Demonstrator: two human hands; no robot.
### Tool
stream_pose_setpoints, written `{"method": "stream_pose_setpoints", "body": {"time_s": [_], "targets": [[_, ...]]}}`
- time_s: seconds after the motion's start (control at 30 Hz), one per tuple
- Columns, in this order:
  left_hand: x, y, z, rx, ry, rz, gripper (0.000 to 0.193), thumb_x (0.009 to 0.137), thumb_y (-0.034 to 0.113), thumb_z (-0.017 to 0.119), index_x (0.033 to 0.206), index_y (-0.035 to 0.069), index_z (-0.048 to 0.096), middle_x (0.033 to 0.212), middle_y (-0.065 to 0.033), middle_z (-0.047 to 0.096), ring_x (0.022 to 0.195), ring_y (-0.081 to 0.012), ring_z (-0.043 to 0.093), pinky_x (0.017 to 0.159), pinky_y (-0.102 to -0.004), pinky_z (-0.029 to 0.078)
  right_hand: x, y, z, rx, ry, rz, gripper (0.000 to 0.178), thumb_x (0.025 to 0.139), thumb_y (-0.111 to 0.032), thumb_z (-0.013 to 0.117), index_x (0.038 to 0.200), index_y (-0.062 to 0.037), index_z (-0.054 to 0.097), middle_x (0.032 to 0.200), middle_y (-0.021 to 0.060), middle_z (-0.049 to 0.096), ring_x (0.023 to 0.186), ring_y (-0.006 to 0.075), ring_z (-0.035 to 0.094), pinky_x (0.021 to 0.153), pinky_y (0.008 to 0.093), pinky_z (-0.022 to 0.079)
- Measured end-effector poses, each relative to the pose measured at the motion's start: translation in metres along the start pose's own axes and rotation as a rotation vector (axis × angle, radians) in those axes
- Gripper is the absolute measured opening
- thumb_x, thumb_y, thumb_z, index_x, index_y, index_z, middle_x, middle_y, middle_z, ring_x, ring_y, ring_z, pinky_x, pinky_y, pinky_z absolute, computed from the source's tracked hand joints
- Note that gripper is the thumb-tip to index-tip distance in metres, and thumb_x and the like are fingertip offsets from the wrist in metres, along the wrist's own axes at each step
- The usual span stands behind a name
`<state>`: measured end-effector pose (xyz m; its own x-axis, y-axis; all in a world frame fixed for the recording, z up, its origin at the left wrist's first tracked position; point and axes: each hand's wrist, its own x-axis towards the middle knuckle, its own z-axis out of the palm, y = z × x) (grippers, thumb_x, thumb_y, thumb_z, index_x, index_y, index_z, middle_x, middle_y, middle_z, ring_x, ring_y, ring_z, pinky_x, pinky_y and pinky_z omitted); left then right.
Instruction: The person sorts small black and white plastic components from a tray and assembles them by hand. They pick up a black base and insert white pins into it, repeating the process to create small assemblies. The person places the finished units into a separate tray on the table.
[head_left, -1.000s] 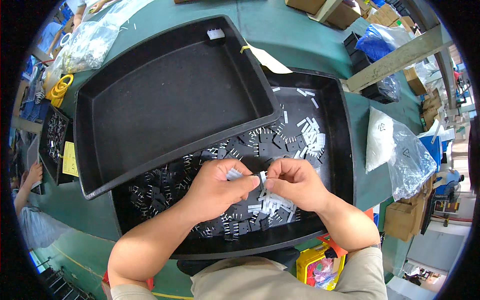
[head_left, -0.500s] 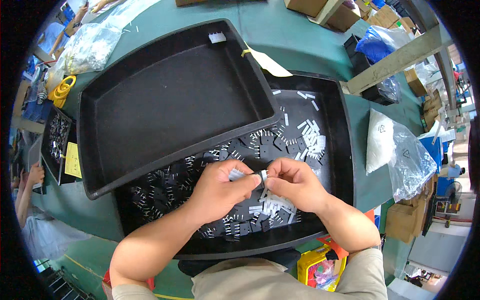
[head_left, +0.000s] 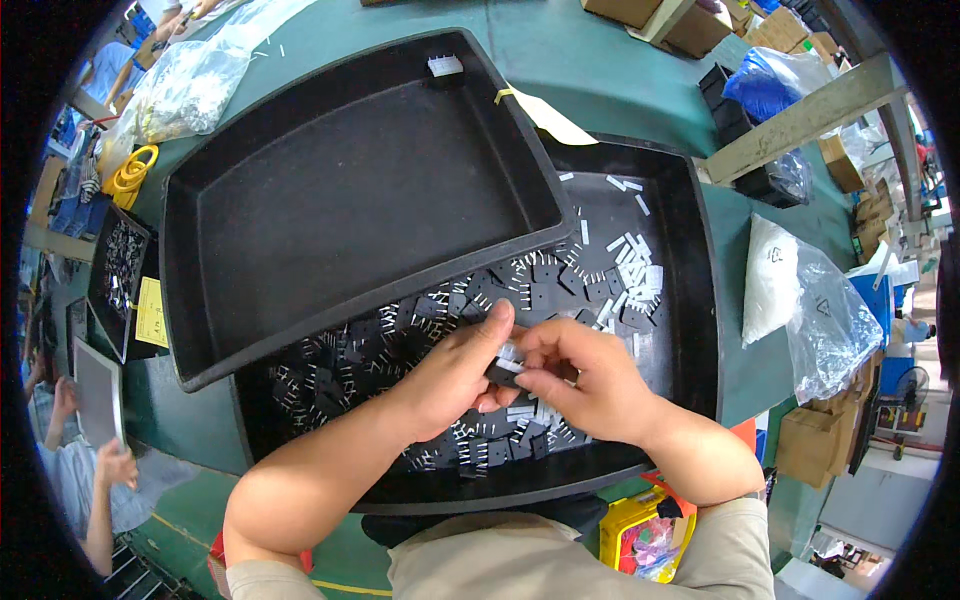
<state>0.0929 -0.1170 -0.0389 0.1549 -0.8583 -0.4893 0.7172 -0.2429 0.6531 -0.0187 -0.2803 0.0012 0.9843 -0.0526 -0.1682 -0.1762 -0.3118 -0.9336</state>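
Above the lower tray, my left hand [head_left: 452, 378] is curled around a small black block with a white strip on it [head_left: 507, 368]; its thumb points up, off the block. My right hand [head_left: 592, 385] pinches the same block from the right between thumb and fingers. Part of the block is hidden by the fingers. Beneath both hands, the lower black tray [head_left: 690, 330] holds many black blocks with metal pins [head_left: 545, 295] and a heap of loose white strips [head_left: 636, 268].
A second black tray [head_left: 370, 190] overlaps the lower one, with a white pinned piece [head_left: 445, 66] in its far corner. On the right lies a clear bag of white material [head_left: 770, 285]. At left are a dark parts bin [head_left: 120, 275] and another person holding a grey panel [head_left: 98, 395].
My hands have shifted slightly down and left, and my left thumb has lifted off the block. At left, the other person's grey panel has come further into view.
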Motion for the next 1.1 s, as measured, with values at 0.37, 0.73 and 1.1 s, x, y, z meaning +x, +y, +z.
{"method": "stream_pose_setpoints", "body": {"time_s": [0.37,0.73,1.1], "targets": [[-0.002,-0.004,0.012,0.144,0.129,0.126,0.054,0.107,0.046,0.032,0.126,0.000,0.052,0.107,-0.0073,0.058,0.086,-0.0115,0.057,0.072,-0.0255,0.050,0.004,-0.002,0.016,-0.384,0.227,-0.174,0.037,0.076,-0.012,0.076,0.106,-0.0033,0.056,0.092,0.0151,0.058,0.077,0.0329,0.065,0.064,0.0413,0.052],[0.004,-0.018,0.016,0.475,0.225,0.324,0.067,0.103,0.058,0.028,0.150,0.010,0.029,0.129,-0.0100,0.048,0.106,-0.0170,0.052,0.078,-0.0320,0.051,0.000,-0.003,0.017,-0.499,0.134,-0.300,0.032,0.071,-0.009,0.075,0.098,-0.0022,0.058,0.086,0.0158,0.056,0.078,0.0378,0.060,0.065,0.0454,0.050],[0.002,-0.007,0.017,0.314,0.023,0.347,0.050,0.104,0.050,0.036,0.125,0.006,0.049,0.103,-0.0041,0.058,0.077,-0.0118,0.059,0.062,-0.0265,0.049,-0.004,-0.023,-0.026,-0.323,0.442,-0.256,0.029,0.070,0.007,0.069,0.095,-0.0034,0.059,0.087,0.0090,0.061,0.076,0.0234,0.060,0.069,0.0310,0.048]]}}
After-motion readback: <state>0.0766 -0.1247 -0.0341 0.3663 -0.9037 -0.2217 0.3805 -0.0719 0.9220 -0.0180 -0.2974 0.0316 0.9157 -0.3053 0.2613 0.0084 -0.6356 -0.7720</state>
